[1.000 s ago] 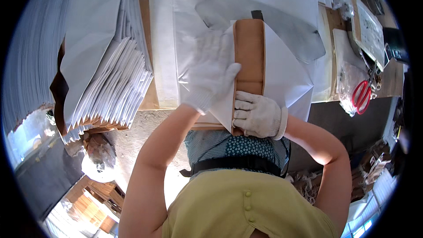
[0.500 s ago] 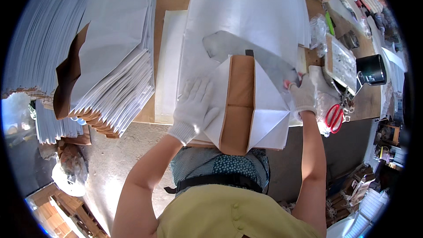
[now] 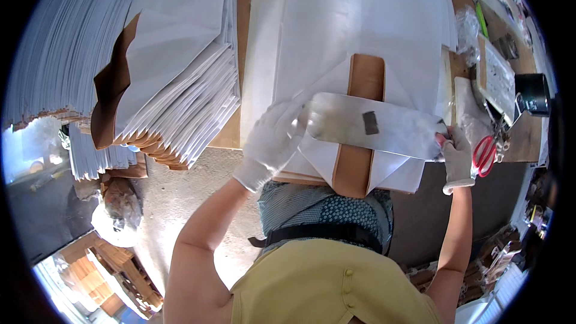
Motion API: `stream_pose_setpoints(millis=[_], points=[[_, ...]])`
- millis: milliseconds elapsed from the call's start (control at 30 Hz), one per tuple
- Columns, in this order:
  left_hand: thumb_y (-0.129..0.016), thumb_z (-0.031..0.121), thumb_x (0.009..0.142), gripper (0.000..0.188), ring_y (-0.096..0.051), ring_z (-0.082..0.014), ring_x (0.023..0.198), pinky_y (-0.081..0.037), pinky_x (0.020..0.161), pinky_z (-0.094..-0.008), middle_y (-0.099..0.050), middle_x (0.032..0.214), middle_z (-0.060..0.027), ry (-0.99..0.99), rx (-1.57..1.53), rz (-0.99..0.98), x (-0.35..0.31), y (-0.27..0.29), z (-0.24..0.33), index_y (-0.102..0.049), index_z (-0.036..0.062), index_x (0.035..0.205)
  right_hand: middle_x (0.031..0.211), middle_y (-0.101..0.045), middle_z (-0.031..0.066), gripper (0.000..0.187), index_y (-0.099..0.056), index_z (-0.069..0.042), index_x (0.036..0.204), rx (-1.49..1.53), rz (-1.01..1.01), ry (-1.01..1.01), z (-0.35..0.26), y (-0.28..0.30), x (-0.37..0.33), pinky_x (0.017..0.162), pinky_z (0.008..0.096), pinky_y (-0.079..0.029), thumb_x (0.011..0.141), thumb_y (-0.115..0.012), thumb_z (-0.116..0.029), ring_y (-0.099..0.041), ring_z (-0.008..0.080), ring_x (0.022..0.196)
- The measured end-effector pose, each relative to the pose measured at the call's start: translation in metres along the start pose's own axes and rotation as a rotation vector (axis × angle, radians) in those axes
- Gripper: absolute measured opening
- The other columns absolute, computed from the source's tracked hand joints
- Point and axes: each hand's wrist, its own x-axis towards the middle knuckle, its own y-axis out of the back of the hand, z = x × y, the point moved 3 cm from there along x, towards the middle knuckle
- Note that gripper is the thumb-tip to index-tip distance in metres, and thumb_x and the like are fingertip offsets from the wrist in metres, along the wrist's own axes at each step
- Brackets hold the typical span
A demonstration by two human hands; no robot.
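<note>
**Head view: grey plate (image 3: 339, 121) crosswise over brown strip (image 3: 353, 171), right hand (image 3: 458, 159) on one end**

Worktable (image 3: 225, 138): brown top, loaded most of the way across.

Big white sheets (image 3: 360, 12) cover its middle and run off the top of the view. Left of them, a tall stack of folded white paper (image 3: 66, 42) sits at the far left, with a nearer stack of white paper bags (image 3: 174, 6) beside it, brown inner faces showing at the near end.

White paper piece (image 3: 390, 171) lies on the near part of the sheets, triangular folds on both sides of the brown strip, which runs away from the person and reaches past the table's near edge.

Plate: long, flat, shiny, rounded at the left end. Sits across the strip at a slight slant, right end nearer the person. Can't tell if it touches the paper or is just above.

Right hand, white glove: thumb and fingers pinch the plate's right end. Left hand (image 3: 270, 144), white glove: fingers stretched toward the left end, blurred; can't tell if gripping or only touching.

Black cup (image 3: 532, 95) near the right edge. Red-handled scissors (image 3: 483, 156) just beside the right hand. Smallest: dark square patch (image 3: 371, 123) mid-plate.
</note>
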Motion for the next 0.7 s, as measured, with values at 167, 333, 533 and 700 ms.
stream_pose_setpoints(millis=[167,333,533,700], points=[[-0.089,0.016,0.078,0.043,-0.073,-0.0263,0.095,-0.061,0.082,-0.0400,-0.069,0.111,-0.0120,-0.337,0.002,0.033,0.000,0.021,-0.037,-0.072,0.0115,0.117,0.103,-0.065,0.0052,0.025,-0.066,0.005,0.114,-0.248,-0.026,0.082,-0.050,-0.043,-0.004,0.080,0.0249,-0.052,0.089,-0.067,0.004,-0.064,0.0111,0.092],[-0.090,0.013,0.073,0.031,-0.073,-0.0259,0.084,-0.061,0.072,-0.0361,-0.072,0.104,-0.0102,-0.389,-0.020,-0.080,0.011,0.026,-0.039,-0.076,0.0095,0.101,0.098,-0.066,0.0086,0.028,-0.069,0.001,0.112,-0.229,0.006,0.092,-0.032,-0.052,0.004,0.083,0.0336,-0.053,0.084,-0.073,-0.002,-0.066,0.0203,0.096],[-0.089,0.016,0.075,0.026,-0.070,-0.0252,0.096,-0.059,0.082,-0.0379,-0.070,0.106,-0.0079,-0.489,0.206,-0.067,0.005,0.023,-0.027,-0.074,0.0077,0.096,0.104,-0.071,0.0112,0.032,-0.067,-0.007,0.107,-0.876,-0.072,0.518,-0.061,-0.056,0.009,0.089,0.0457,-0.053,0.080,-0.082,-0.016,-0.067,0.0332,0.099],[-0.080,0.017,0.069,0.033,-0.066,-0.0284,0.100,-0.057,0.089,-0.0419,-0.064,0.099,-0.0110,-0.562,0.401,-0.215,0.008,0.006,0.034,-0.072,0.0061,0.099,0.096,-0.071,0.0162,0.030,-0.066,-0.008,0.101,-1.104,-0.103,0.551,-0.101,-0.080,0.024,0.088,0.0506,-0.051,0.077,-0.083,-0.013,-0.067,0.0384,0.097]])
